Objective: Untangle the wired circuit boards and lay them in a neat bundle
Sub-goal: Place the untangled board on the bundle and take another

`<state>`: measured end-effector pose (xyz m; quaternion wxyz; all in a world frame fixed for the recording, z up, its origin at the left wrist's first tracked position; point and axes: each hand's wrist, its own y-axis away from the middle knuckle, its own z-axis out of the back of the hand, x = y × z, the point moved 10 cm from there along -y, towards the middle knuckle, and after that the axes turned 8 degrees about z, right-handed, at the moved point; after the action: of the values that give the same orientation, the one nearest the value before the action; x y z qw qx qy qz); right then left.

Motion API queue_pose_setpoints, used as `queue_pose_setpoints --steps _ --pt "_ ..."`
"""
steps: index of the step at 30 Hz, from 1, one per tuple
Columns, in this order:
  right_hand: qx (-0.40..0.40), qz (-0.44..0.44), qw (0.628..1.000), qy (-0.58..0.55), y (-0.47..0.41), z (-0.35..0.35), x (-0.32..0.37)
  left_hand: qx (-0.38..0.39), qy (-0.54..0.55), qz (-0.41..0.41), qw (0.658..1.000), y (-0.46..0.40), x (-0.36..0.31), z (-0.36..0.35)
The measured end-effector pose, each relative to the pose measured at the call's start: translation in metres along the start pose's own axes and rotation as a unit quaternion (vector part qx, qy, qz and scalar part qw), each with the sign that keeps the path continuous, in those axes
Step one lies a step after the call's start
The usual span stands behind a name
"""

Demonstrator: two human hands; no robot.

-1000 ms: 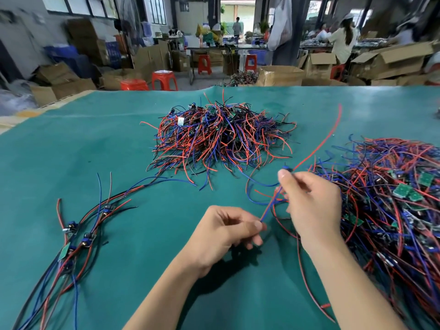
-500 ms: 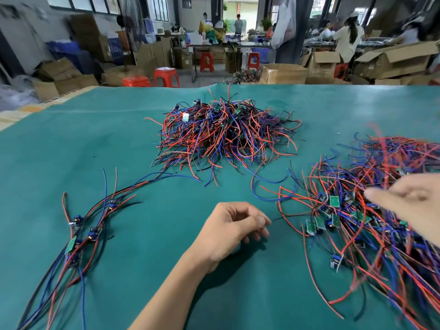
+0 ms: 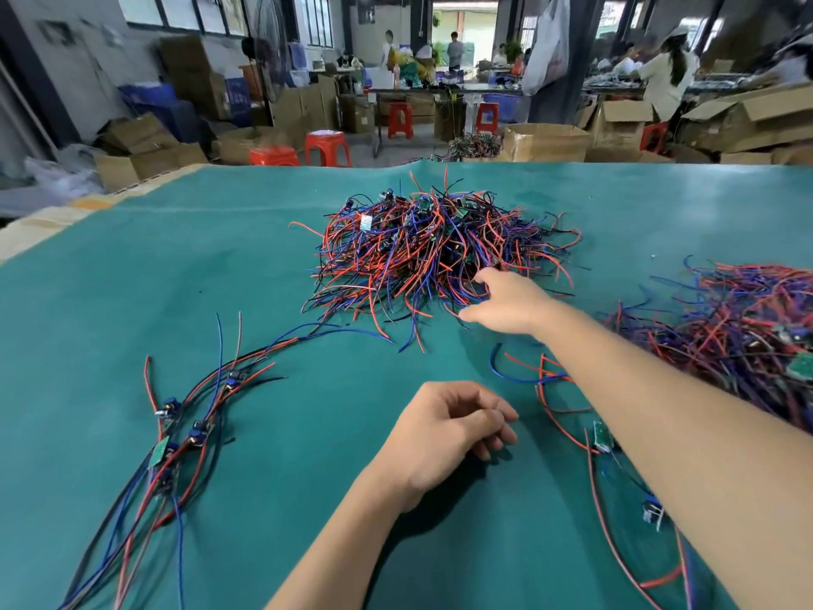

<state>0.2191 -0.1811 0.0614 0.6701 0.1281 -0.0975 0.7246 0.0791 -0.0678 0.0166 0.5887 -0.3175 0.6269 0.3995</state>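
A tangled heap of red, blue and black wired circuit boards [image 3: 435, 253] lies at the middle of the green table [image 3: 132, 292]. My right hand [image 3: 506, 301] reaches across to the heap's near right edge, fingers spread and touching the wires, holding nothing that shows. My left hand [image 3: 444, 429] rests near the table's centre front with fingers loosely curled and nothing in it. A laid-out bundle of wired boards [image 3: 176, 433] stretches along the left. A second tangled heap [image 3: 739, 332] sits at the right, partly behind my right forearm.
A few loose wires with small boards [image 3: 598, 438] lie under my right forearm. Beyond the table's far edge stand cardboard boxes [image 3: 541, 140], red stools [image 3: 325, 147] and people at other benches.
My right hand has let go of the wire it held, swung out to the right heap, then reached forward to the middle heap. My left hand stayed nearly still.
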Motion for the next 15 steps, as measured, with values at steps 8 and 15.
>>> queue_pose_setpoints --steps 8,15 --pt "-0.141 -0.023 0.989 -0.025 -0.002 0.000 -0.014 0.000 0.004 0.003 1.000 -0.002 0.002 0.000" --pt "-0.205 -0.055 0.969 -0.129 0.025 0.016 -0.023 -0.010 0.029 0.007 1.000 -0.003 0.004 0.003"
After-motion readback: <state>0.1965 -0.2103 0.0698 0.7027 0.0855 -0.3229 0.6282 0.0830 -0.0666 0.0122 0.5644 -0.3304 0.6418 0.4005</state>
